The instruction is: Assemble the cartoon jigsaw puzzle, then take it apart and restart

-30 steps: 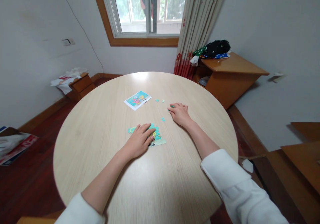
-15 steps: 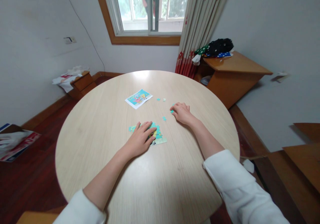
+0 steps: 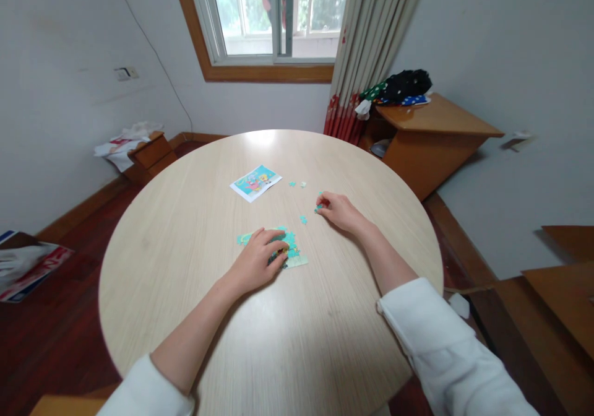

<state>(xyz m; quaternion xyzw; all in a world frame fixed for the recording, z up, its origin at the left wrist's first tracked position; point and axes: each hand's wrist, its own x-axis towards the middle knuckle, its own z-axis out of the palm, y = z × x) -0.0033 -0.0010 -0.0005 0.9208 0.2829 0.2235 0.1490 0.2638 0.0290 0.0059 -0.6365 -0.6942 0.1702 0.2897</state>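
Note:
My left hand (image 3: pixel 260 255) rests over a partly joined jigsaw puzzle (image 3: pixel 297 260) with its fingers apart, hiding much of the puzzle's middle. Turquoise and yellow parts show around the fingers. To the right, my right hand (image 3: pixel 340 210) pinches a small turquoise puzzle piece (image 3: pixel 318 208) between thumb and fingertips. Between the hands lies one loose puzzle piece (image 3: pixel 303 220). Farther back are a turquoise piece (image 3: pixel 292 184) and a pale piece (image 3: pixel 303 184). Another bit of turquoise peeks out behind the right hand's fingers. A printed picture sheet (image 3: pixel 255 183) with cartoon figures lies beyond the puzzle.
Everything lies on a round wooden table (image 3: pixel 162 249). A wooden cabinet (image 3: pixel 431 131) with heaped cloths (image 3: pixel 403 88) stands at the back right beside a curtain (image 3: pixel 366 44). A small drawer unit (image 3: pixel 153 155) holding papers stands at the back left.
My right hand has closed its fingertips on the turquoise piece, which now shows between them. My left hand's fingers have curled a little over the puzzle. The view has shifted slightly.

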